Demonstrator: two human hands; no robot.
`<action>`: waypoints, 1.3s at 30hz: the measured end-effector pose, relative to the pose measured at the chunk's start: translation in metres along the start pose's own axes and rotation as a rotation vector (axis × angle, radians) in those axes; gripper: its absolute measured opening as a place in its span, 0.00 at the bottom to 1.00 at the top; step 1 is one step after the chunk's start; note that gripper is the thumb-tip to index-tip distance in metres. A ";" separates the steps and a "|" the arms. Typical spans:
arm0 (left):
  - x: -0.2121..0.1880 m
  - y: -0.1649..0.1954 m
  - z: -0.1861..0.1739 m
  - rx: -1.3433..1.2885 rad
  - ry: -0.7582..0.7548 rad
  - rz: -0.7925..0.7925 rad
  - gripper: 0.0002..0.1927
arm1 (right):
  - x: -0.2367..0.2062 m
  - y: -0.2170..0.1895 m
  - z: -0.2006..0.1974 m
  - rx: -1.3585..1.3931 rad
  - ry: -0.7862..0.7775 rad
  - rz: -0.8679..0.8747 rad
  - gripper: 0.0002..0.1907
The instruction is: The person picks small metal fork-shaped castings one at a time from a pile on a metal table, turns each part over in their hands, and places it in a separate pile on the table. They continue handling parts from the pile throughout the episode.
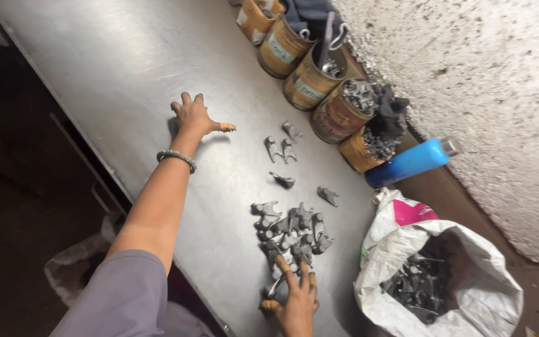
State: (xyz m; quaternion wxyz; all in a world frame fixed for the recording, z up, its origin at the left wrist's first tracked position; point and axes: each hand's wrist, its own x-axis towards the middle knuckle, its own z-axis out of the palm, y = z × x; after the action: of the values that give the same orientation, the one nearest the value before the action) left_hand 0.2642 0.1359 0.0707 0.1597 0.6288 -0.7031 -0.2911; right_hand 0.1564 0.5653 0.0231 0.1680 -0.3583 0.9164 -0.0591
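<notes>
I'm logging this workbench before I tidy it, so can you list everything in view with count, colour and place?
Metal table: one, grey steel, fills the left and middle.
Small metal parts pile: one heap, dark grey, near edge of the table.
Loose metal parts: about five, grey, scattered beyond the pile.
Tins: about five, orange-brown, in a row along the wall, holding metal pieces.
Bottle: one, blue, lying by the wall.
Sack: one, white, open, with dark parts inside, on the right.
Bangle: one, silver, on the left wrist.
Left hand: spread flat on bare table.
Right hand: fingers on the pile.
</notes>
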 end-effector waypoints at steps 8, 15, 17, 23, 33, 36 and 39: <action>0.037 0.083 0.062 0.179 -0.163 0.303 0.54 | 0.027 0.011 0.020 -0.060 -0.086 0.066 0.63; 0.017 0.152 0.106 0.377 -0.411 0.466 0.32 | 0.025 0.006 0.016 -0.031 -0.104 0.104 0.63; 0.002 0.156 0.109 0.403 -0.461 0.476 0.30 | 0.019 0.003 0.013 -0.005 -0.078 0.085 0.62; -0.064 0.148 0.104 0.366 -0.576 0.541 0.33 | -0.004 -0.003 -0.007 0.069 -0.021 0.007 0.61; -0.195 0.085 0.109 0.295 -0.512 0.673 0.37 | -0.028 0.009 -0.026 0.158 0.052 -0.089 0.51; -0.216 0.077 0.107 0.250 -0.566 0.690 0.40 | -0.036 0.020 -0.017 0.168 0.116 -0.142 0.45; -0.226 0.081 0.102 0.345 -0.547 0.693 0.39 | -0.051 0.035 -0.006 0.254 0.184 -0.182 0.38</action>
State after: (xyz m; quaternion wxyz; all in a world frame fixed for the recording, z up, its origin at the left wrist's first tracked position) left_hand 0.1756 0.3812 0.0731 -0.0503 0.2749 -0.9257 -0.2548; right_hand 0.1671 0.6257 0.0339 0.1216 -0.4087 0.8769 -0.2220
